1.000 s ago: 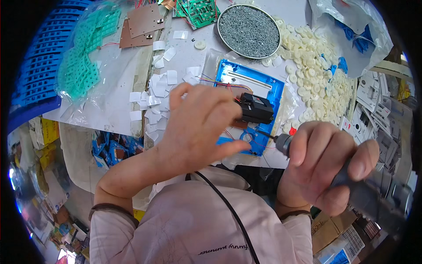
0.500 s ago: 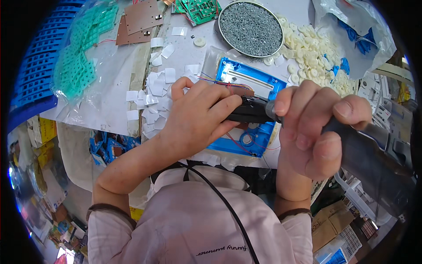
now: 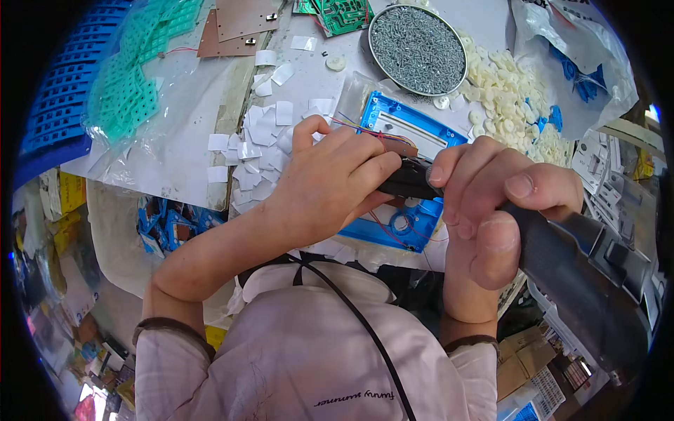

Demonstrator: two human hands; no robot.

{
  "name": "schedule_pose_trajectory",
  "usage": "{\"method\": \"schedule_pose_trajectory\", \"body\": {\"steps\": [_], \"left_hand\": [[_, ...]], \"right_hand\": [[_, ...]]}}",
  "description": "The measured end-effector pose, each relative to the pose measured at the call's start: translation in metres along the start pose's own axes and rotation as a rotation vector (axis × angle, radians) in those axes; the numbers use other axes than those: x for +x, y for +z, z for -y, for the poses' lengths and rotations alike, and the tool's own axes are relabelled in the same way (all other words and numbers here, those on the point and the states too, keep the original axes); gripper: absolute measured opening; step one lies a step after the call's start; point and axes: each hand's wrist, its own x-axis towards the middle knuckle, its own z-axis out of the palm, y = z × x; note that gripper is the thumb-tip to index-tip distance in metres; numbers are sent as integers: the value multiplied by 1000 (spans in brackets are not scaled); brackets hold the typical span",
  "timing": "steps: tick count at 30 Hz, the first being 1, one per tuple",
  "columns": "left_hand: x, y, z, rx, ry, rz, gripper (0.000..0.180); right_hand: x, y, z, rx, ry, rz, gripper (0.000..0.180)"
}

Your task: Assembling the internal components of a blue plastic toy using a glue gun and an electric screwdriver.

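Note:
My right hand [image 3: 491,203] is wrapped around a black power screwdriver [image 3: 583,281], whose body runs off to the lower right. Its nose points left toward the fingers of my left hand [image 3: 337,175], which are closed on a black piece [image 3: 407,181] by the tip. What that piece is I cannot make out, and the screwdriver's bit is hidden. Both hands are over a blue plastic housing [image 3: 375,231] lying on the table. A brown circuit board [image 3: 399,144] and thin coloured wires [image 3: 358,126] show at the housing, partly covered by my left hand.
A round dish of screws [image 3: 418,49] stands beyond the housing, beside a heap of cream plastic discs [image 3: 502,91]. White paper pieces [image 3: 263,137] are scattered left of it. Green circuit boards [image 3: 344,15], brown boards [image 3: 242,21] and a blue basket [image 3: 63,84] lie farther off.
The rear of the power screwdriver has swung lower in the view, and its nose sits slightly farther left against the black piece. The table's contents appear shifted a little right and upward.

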Motion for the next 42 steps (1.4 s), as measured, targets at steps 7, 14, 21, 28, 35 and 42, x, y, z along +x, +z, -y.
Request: {"method": "schedule_pose_trajectory", "body": {"steps": [7, 14, 21, 28, 35, 42], "left_hand": [[1, 1, 2, -18, 58, -56, 33], [-1, -1, 10, -26, 111, -10, 24], [-4, 3, 12, -54, 93, -8, 27], [8, 1, 22, -113, 71, -26, 39], [27, -5, 20, -376, -244, 45, 30], [14, 4, 13, -567, -294, -212, 52]], "right_hand": [[1, 8, -1, -114, -41, 60, 34], [6, 19, -3, -136, -8, 39, 35], [4, 15, -4, -68, 78, -6, 45], [2, -14, 46, -348, -329, -439, 78], [-27, -48, -16, -1183, -82, 200, 65], [-2, -68, -15, -690, 309, 288, 48]]}}
